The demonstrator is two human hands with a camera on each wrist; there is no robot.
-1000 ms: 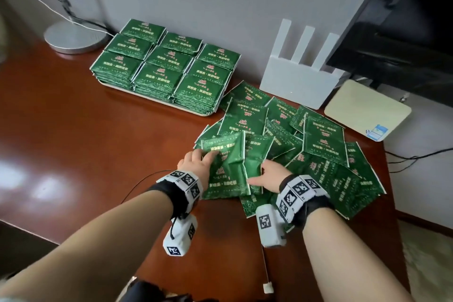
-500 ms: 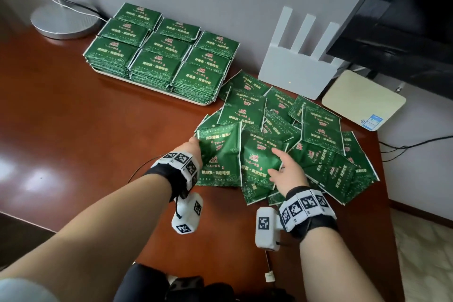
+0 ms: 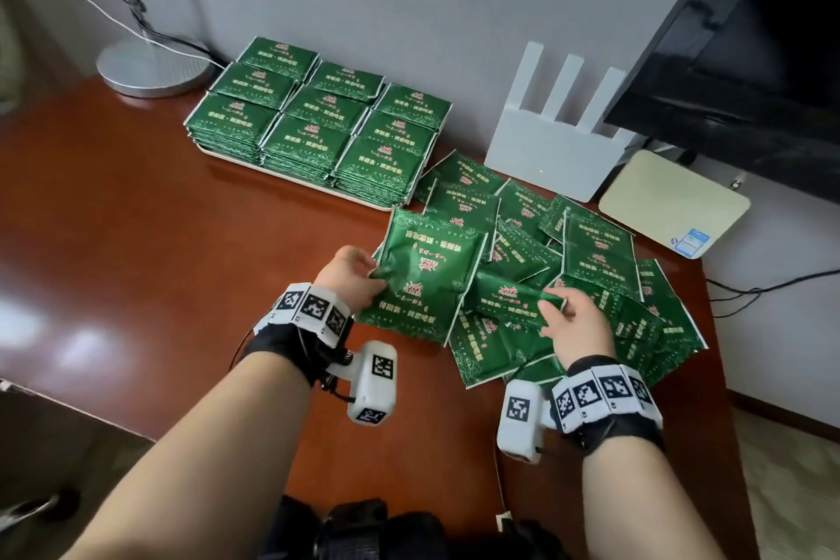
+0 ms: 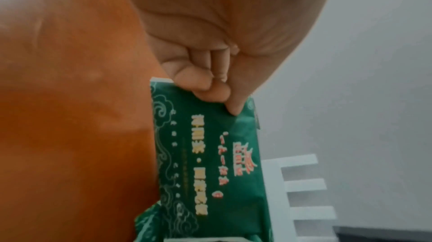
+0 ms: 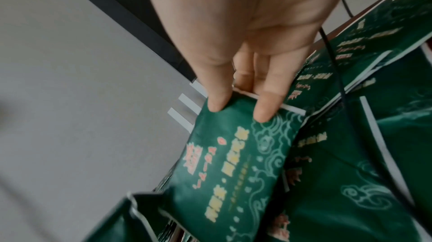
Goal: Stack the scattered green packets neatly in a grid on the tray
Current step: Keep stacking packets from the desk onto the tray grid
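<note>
Left hand (image 3: 350, 275) pinches flat green foil packets (image 3: 427, 277); right hand (image 3: 575, 325) pinches another green foil packet (image 3: 509, 298) above the scattered pile (image 3: 600, 259), near right of the white tray (image 3: 291, 172).

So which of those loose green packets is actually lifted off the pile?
The packet gripped by the left hand: it is raised and tilted, while the loose pile lies flat.

Left hand (image 3: 350, 275): forearm entering from 7 o'clock, banded wrist, fingers curled, pinching a packet edge. Right hand (image 3: 575, 325): forearm entering from 5 o'clock, banded wrist, thumb and fingertips (image 5: 266, 105) pinching a packet edge. Both grips closed, hands near each other.
</note>
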